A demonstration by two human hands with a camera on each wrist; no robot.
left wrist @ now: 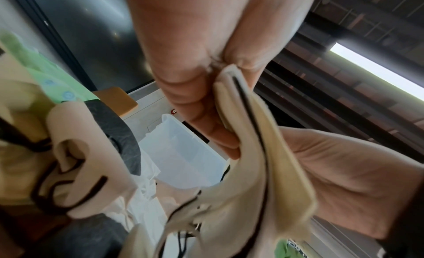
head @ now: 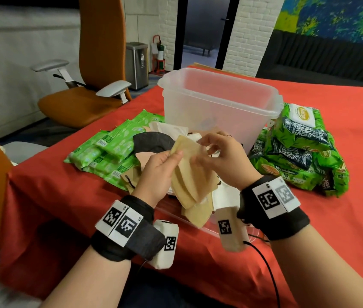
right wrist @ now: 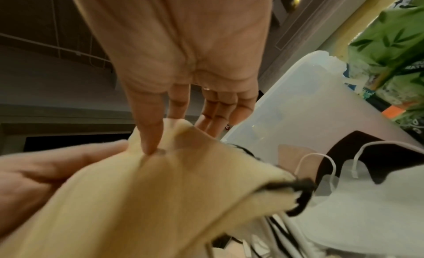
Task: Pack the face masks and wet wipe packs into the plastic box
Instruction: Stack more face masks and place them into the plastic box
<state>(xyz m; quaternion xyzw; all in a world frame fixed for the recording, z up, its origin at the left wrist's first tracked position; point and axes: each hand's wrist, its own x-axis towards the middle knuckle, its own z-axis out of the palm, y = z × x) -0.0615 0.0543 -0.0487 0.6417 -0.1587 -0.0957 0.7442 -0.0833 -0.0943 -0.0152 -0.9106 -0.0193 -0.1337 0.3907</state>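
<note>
You're mid-gather: left hand (head: 156, 172) pinches stack of beige masks (head: 189, 174) above loose mask pile on table (head: 354, 230), right hand (head: 222, 160) pinches stack's top edge. Box (head: 220, 107) just behind, looks empty. Next, probably: square stack, lift over rim, drop in.

Heap of face masks (head: 160, 141) largely hidden behind both hands and held beige masks (head: 189, 172); count of masks in heap cannot be told. Plastic box (head: 218, 101) lower front wall hidden by right hand (head: 222, 158). Clear lid (head: 189, 221) mostly covered by masks. Left hand (left wrist: 206, 66) cut off by top edge in left wrist view; foreground masks blurred. Small print on wet wipe packs (head: 305, 150) unreadable.
</note>
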